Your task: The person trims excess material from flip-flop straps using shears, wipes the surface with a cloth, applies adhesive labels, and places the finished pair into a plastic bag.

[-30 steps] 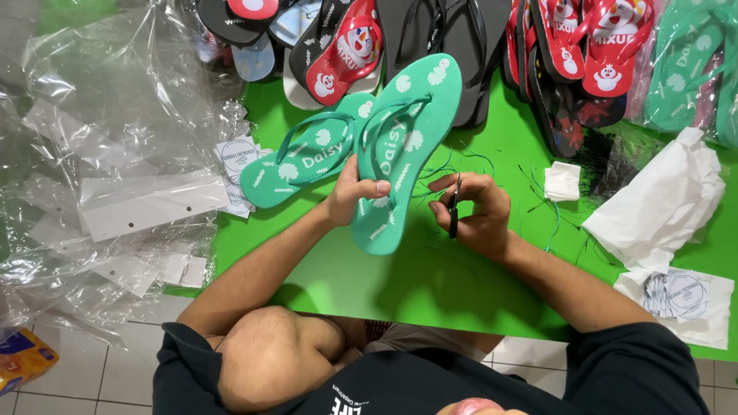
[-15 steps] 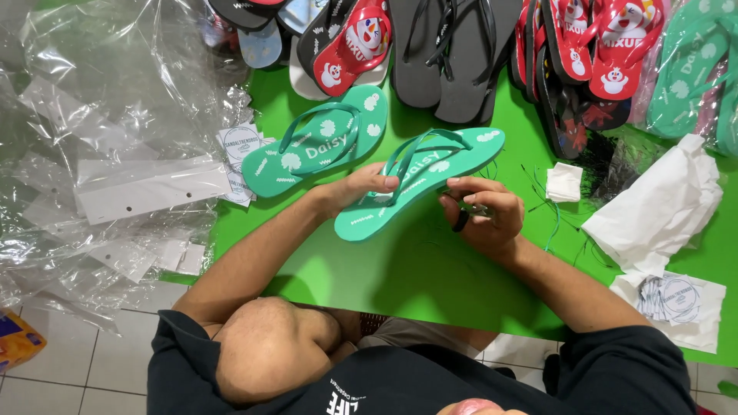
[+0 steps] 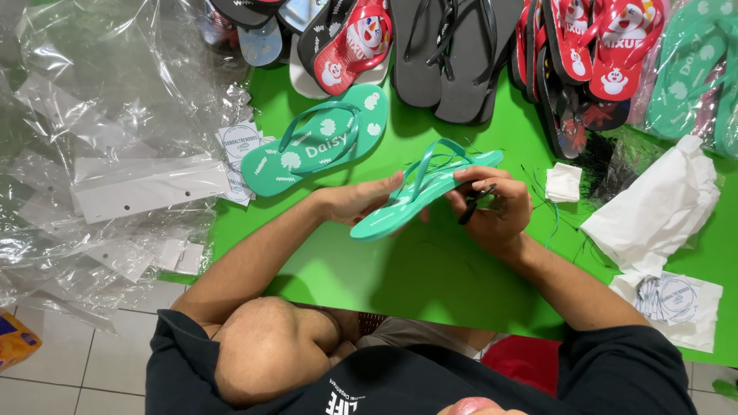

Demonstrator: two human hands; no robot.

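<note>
Teal flip-flop [image 3: 415, 198] is held edge-on above the green table [image 3: 430, 269], between the 2 hands, its sole turned sideways and its straps facing away from the person. 1 matching teal flip-flop [image 3: 315, 142] with white flower prints is already laid flat on the table, strap side up, just beyond the held one; judged from this, 1 of the pair is set down and the other is in work. No tag or string is seen fixed to either sandal, and whether any has been attached cannot be told. Left hand [image 3: 357, 201] is closed around the heel end, thumb on top, fingers underneath, forearm angled in from the lower left. Right hand [image 3: 492, 211] is curled at the toe end, fingertips pinching the sole edge, and a small dark tool [image 3: 473, 204] is gripped in the same hand; its kind cannot be told. Loose dark threads [image 3: 550, 204] lie on the table near the right hand. Round paper tags [image 3: 665, 296] are stacked to the right, clear plastic bags [image 3: 115, 138] heaped to the left, and rows of black and red flip-flops [image 3: 461, 54] line the far edge.
</note>
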